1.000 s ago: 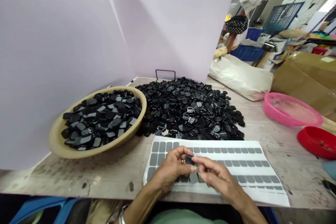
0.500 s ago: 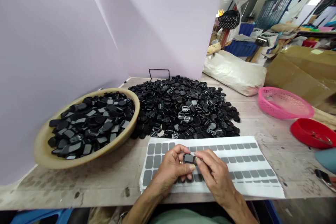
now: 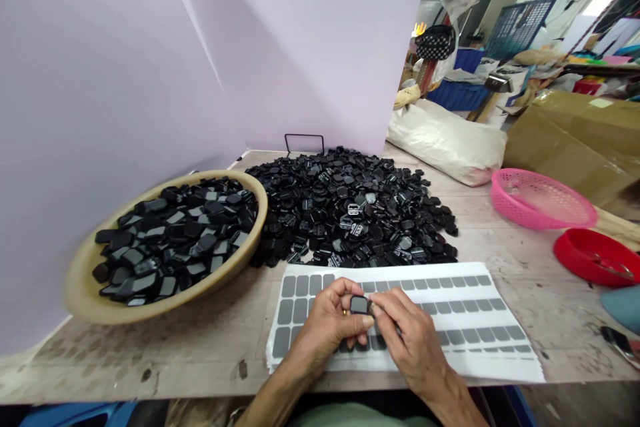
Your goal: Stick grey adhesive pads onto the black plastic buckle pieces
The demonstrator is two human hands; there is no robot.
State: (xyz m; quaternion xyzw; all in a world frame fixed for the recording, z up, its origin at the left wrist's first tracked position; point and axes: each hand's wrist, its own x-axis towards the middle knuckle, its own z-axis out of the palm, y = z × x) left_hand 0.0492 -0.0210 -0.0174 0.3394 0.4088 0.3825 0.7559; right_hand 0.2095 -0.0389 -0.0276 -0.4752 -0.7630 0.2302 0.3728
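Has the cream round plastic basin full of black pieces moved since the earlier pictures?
No, in no direction. Judged against the dark stain on the pale wooden tabletop, the cream round plastic basin keeps its place.

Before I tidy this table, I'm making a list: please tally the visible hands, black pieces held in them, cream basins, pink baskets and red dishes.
Hands: 2, left hand and right hand
Held black piece: 1
Cream basin: 1
Pink basket: 1
Red dish: 1
Total: 6
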